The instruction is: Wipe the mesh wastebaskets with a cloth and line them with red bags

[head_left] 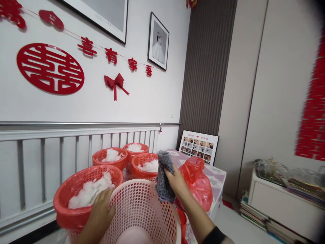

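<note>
My left hand [101, 207] grips the near left rim of a pale pink perforated basket [142, 210], fingers curled over its edge. My right hand [175, 181] holds a grey knitted cloth [163, 176] upright over the basket's far right rim, fingers closed round it. Just left of the pink basket a red basket [76, 203], lined with red plastic, holds white fluffy stuffing [90, 192].
Three more red baskets [110, 159] of white stuffing stand behind, along a white rail headboard [76, 135]. A red plastic bag [198, 179] lies on the floral bedcover [215, 176]. A framed photo collage [199, 146] leans on the wall; a low white cabinet [284, 200] and stacked books [254, 210] are right.
</note>
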{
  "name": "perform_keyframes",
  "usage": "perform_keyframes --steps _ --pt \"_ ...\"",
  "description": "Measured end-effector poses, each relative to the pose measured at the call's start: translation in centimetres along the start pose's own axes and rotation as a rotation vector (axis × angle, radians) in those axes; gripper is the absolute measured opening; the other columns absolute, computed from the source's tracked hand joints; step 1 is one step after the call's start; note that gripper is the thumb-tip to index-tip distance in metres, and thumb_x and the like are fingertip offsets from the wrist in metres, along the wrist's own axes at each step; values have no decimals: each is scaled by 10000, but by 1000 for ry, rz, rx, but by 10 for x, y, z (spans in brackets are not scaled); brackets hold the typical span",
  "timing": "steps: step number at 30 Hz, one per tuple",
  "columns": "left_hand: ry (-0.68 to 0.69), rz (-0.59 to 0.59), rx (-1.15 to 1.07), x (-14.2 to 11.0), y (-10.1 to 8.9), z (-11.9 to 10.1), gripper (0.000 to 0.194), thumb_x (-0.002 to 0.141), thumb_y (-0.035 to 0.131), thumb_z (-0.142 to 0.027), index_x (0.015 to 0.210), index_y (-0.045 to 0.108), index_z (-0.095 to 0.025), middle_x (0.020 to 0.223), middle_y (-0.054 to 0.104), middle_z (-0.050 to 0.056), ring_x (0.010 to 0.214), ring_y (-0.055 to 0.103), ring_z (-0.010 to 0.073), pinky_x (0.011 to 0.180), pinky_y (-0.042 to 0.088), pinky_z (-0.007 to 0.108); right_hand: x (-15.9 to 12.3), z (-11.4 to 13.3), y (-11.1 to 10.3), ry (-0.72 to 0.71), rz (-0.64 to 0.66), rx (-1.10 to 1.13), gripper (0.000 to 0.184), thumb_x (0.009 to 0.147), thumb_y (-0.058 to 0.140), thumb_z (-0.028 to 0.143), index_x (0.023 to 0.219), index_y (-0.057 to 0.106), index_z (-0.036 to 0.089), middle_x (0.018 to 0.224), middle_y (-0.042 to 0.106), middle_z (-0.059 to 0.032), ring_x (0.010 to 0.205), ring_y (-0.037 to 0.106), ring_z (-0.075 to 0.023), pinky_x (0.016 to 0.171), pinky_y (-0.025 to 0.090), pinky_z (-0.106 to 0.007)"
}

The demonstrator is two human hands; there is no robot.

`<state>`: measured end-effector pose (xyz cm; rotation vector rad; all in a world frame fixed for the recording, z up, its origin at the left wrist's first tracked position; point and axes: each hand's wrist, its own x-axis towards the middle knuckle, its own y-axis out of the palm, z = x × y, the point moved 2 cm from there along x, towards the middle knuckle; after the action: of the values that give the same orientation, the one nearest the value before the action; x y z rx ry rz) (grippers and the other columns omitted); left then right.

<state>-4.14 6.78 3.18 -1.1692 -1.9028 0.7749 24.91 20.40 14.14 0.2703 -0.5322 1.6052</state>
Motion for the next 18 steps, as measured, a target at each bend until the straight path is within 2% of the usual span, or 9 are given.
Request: perform_keyframes --steps 2,5,6,10,12,15,18 --pt "-2 39 44 -5 5 -8 670 870 375 -95 1515 365 86 1649 391 308 1576 301 425 1316 200 582 11 2 13 -96 30 -104 366 818 552 260 1138 714 186 1166 767 -104 1159 673 -326 1082 473 -502" --pt "53 83 63 -11 5 -21 694 839 365 -32 1527 345 62 1651 405 258 1566 341 331 1318 240 502 18 6 43 -216 120 -232 429 809 485 114 1157 730 171 1205 760 -113 1171 667 -287 1096 470 -462" --pt "71 81 67 -13 5 -22 706 831 365 -24 1530 333 64 1657 386 259 1567 324 326 1316 240 505 17 6 54 -247 151 -272 461 796 481 76 1176 730 159 1228 753 -124 1195 654 -283 1111 460 -456" --pt "172 29 63 -20 16 -11 689 881 367 -116 1536 293 85 1671 303 290 1568 268 362 1294 245 586 -7 -1 94 -326 326 -436 618 719 541 -18 1281 709 176 1375 699 -129 1354 562 -287 1199 385 -469" --pt "224 0 53 -22 23 -3 680 904 333 -162 1530 298 100 1665 301 304 1564 275 369 1281 255 616 -28 -6 107 -342 451 -517 664 695 616 -8 1316 700 211 1456 658 -122 1423 509 -328 1212 369 -526" --pt "277 -79 -14 -26 25 -2 693 885 330 -191 1498 339 133 1629 352 345 1536 321 406 1258 273 659 -56 -10 111 -354 595 -615 762 725 701 65 1463 590 222 1597 521 -159 1516 388 -398 1203 341 -637" --pt "220 -185 -220 -26 11 -17 730 877 395 -265 1496 341 119 1629 362 366 1542 318 430 1259 285 660 -72 -8 101 -379 666 -675 885 788 758 184 1599 410 246 1696 359 -177 1562 289 -421 1210 294 -685"
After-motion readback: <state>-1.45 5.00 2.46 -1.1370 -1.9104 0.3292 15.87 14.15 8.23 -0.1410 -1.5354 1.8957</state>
